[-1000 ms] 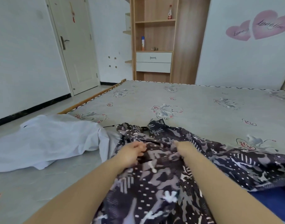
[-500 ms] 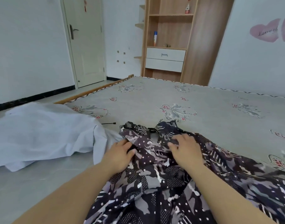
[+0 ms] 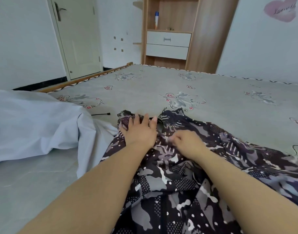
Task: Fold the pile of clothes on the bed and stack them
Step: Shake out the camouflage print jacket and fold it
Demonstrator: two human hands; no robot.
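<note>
A dark patterned garment (image 3: 187,179), black, grey and white with dots, lies spread over the near part of the bed (image 3: 204,85). My left hand (image 3: 140,130) lies flat on its top edge with fingers straight, pressing the cloth down. Just to the right, my right hand (image 3: 187,141) has its fingers curled into the fabric, pinching a fold. A pale blue-white garment (image 3: 35,122) lies bunched at the left edge of the bed.
The grey mattress with flower and heart prints stretches far ahead and right. A thin black cord (image 3: 100,114) lies between the two garments. Beyond the bed stand a wooden shelf unit with white drawers (image 3: 168,44) and a closed door (image 3: 77,38).
My left hand slid forward and opened flat on the garment's top edge. My right hand drew back slightly and curled into the fabric. The view shifted closer and left.
</note>
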